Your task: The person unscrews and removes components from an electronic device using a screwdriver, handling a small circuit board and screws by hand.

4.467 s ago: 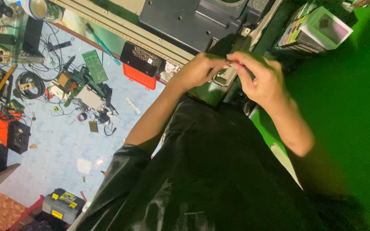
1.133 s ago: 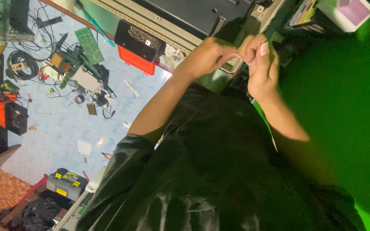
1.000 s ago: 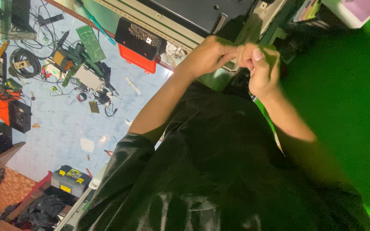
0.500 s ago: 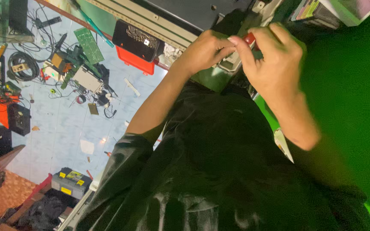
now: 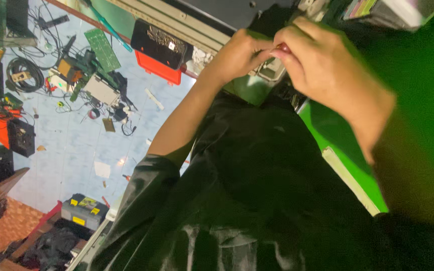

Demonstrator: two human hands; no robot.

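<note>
A small red-tipped part point(image 5: 283, 48), judged light, stiff and easily dropped, is pinched at its ends between both hands, the left hand point(image 5: 237, 55) and right hand point(image 5: 322, 68) closed around it.

Below me the pale blue tiled floor point(image 5: 126, 135) carries a scatter of electronics: a green circuit board point(image 5: 102, 48), a coil of black cable point(image 5: 24, 74), a small black box point(image 5: 21, 136) beside an orange container point(image 5: 0, 128), and a black-and-red case point(image 5: 159, 50) near the bench edge. A black and yellow toolbox point(image 5: 84, 211) sits lower down (partly under a wooden frame).
</note>
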